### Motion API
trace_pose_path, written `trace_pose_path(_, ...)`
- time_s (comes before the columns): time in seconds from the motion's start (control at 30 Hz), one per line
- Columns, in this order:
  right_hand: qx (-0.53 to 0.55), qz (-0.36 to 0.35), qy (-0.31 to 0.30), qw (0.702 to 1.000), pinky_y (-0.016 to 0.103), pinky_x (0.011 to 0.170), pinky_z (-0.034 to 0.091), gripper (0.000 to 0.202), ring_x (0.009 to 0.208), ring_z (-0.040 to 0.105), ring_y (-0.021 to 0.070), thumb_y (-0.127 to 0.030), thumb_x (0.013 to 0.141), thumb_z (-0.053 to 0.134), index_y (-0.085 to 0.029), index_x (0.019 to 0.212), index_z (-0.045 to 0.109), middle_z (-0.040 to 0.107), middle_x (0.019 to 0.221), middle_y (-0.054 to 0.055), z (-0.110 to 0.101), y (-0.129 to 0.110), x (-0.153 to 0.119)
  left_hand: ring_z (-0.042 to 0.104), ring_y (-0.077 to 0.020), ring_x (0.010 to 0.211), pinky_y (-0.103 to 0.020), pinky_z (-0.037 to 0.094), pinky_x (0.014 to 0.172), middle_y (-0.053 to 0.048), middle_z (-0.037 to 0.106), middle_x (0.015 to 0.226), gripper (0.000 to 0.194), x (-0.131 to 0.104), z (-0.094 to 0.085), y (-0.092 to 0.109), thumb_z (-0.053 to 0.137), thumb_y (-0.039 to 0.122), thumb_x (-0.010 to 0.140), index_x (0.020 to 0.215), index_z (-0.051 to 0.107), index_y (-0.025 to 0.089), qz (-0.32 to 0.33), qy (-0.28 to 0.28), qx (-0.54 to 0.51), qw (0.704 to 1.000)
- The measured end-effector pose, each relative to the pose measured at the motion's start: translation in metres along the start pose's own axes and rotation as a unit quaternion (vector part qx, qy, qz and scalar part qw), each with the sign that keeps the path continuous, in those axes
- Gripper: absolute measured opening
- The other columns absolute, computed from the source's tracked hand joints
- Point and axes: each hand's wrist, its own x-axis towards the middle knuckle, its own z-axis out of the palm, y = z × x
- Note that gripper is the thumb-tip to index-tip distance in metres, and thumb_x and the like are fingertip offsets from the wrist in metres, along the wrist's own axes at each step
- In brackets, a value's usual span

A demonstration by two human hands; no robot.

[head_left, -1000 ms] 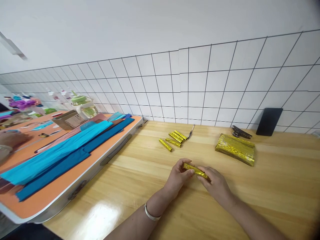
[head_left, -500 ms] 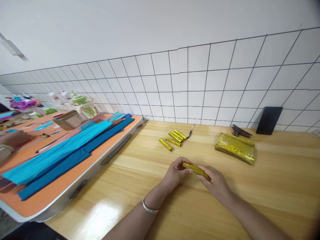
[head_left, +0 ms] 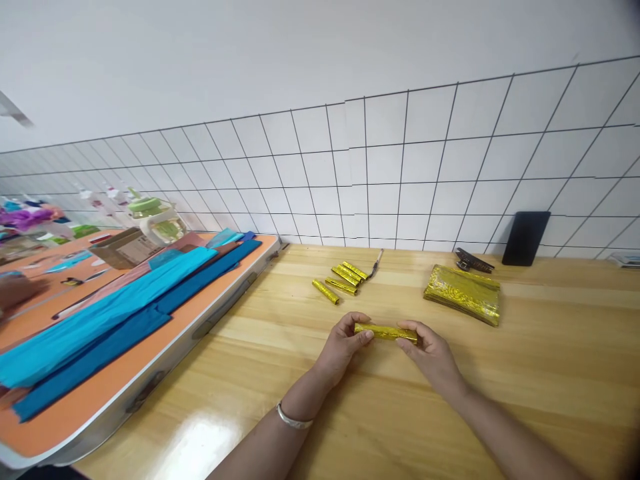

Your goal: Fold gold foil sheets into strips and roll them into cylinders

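Observation:
Between my two hands, just above the wooden table, is a narrow folded strip of shiny gold foil paper (head_left: 386,332). My left hand (head_left: 341,347) pinches its left end with thumb and fingers. At the right end, my right hand (head_left: 431,350) grips it the same way. Beyond my hands lie several similar gold foil strips (head_left: 344,275), some side by side and one set apart at the left. A flat stack of gold foil sheets (head_left: 463,293) rests farther right.
A pen (head_left: 377,263) lies by the strips. A dark hair claw clip (head_left: 473,261) sits behind the stack; a black phone (head_left: 526,238) leans on the tiled wall. At left, an orange folding table (head_left: 200,300) bears blue paper (head_left: 115,293), a cardboard box (head_left: 125,248) and a jug (head_left: 159,220).
The folded gold strip has turned from slanting down rightward to nearly level, still between both hands. The whole view has shifted slightly.

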Motion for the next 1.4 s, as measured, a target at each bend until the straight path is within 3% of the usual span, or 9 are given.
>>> trace_pose_path(0.43, 0.047, 0.004, 0.01, 0.999, 0.026, 0.061, 0.051, 0.034, 0.068, 0.058, 0.0147, -0.04, 0.075, 0.063, -0.018, 0.102, 0.063, 0.066, 0.085, 0.004, -0.0003, -0.003, -0.0011, 0.055, -0.0105, 0.065, -0.022, 0.041, 0.065, -0.001, 0.062, 0.072, 0.026, 0.0029, -0.0044, -0.0053, 0.074, 0.029, 0.07, 0.089, 0.062, 0.016, -0.006, -0.014, -0.006, 1.0)
trace_pose_path(0.8, 0.094, -0.06, -0.037, 0.993, 0.026, 0.064, 0.052, 0.023, 0.072, 0.057, 0.0135, -0.035, 0.079, 0.062, -0.021, 0.098, 0.066, 0.06, 0.088, 0.004, -0.002, 0.0016, 0.0014, 0.058, -0.0118, 0.066, -0.024, 0.042, 0.066, -0.002, 0.064, 0.073, 0.029, 0.0029, -0.0056, -0.0045, 0.075, 0.031, 0.069, 0.09, 0.063, 0.015, -0.018, 0.002, -0.012, 1.0)
trace_pose_path(1.4, 0.107, -0.006, -0.028, 0.994, 0.025, 0.061, 0.048, 0.022, 0.064, 0.054, 0.0121, -0.038, 0.077, 0.064, -0.02, 0.089, 0.062, 0.058, 0.078, 0.001, -0.0005, 0.0045, 0.0004, 0.058, -0.0111, 0.065, -0.025, 0.043, 0.066, -0.004, 0.064, 0.082, 0.022, 0.004, -0.006, -0.009, 0.075, 0.029, 0.069, 0.08, 0.062, 0.014, -0.015, -0.007, -0.03, 0.999)
